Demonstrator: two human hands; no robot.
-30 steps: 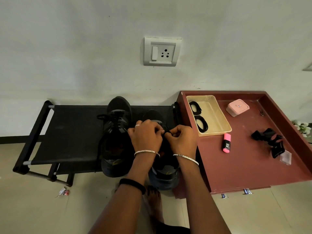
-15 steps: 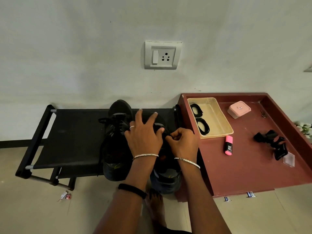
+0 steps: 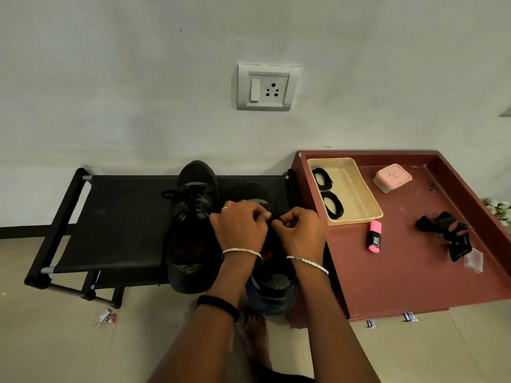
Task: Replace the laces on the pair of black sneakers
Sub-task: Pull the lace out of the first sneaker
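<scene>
A wrapper lies crumpled on the floor, below a black rack with a fabric shelf and tube frame. On the rack's right part stand two black sneakers, toes to the wall. The left sneaker shows in full: matte upper, laces threaded, one end trailing down its left side. The right sneaker is mostly hidden behind both hands; only its toe and heel opening show.

The left hand, with a ring and a thin metal bangle, is curled over that shoe's lacing, fingers bent together. The right hand, also bangled, sits just beside it, fingers pinched on a short bit of black lace. What the left fingers grip is covered and cannot be told. A bare foot shows between the forearms.

Right of the rack is a dark red worktop with a raised rim. On it: a pale plastic tray holding two coiled black laces, a pink highlighter near the tray, a pink box, black clips hard to make out, and a clear case.
</scene>
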